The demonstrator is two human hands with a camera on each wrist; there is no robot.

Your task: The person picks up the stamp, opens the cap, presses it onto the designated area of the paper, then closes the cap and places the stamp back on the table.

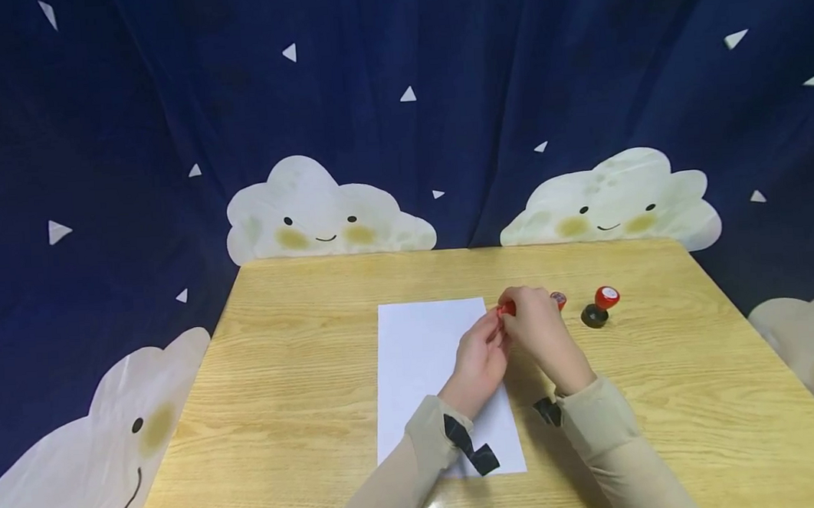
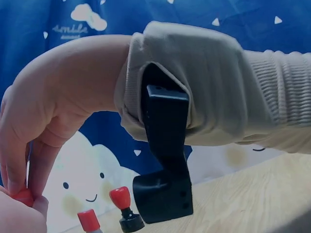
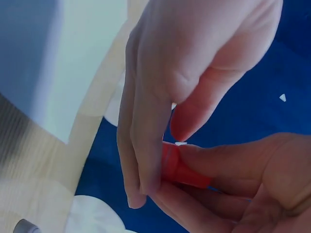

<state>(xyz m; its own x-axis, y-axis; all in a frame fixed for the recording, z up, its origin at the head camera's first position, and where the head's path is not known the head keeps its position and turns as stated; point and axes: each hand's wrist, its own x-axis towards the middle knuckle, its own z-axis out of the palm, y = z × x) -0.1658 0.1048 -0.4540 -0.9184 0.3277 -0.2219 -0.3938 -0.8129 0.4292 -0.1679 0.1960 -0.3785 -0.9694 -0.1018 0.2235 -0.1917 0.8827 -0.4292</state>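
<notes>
Both hands meet over the right edge of a white sheet of paper (image 1: 422, 360), around a small red cylindrical stamp (image 3: 187, 172). My right hand (image 1: 538, 324) reaches down from above and pinches it between thumb and fingers. From the other side, my left hand (image 1: 480, 357) holds it at the fingertips, its long fingers (image 3: 148, 136) lying along one end. Most of the stamp is hidden by the fingers. Beside the right hand stands another red-topped stamp (image 1: 558, 300), partly covered by that hand in the head view.
Farther right stands a stamp with a round red handle (image 1: 607, 297) and a black base (image 1: 594, 316). The wooden table (image 1: 284, 414) ends at a dark blue curtain (image 1: 469, 113) with white cloud shapes. A black camera mount (image 2: 167, 136) sits on the right wrist.
</notes>
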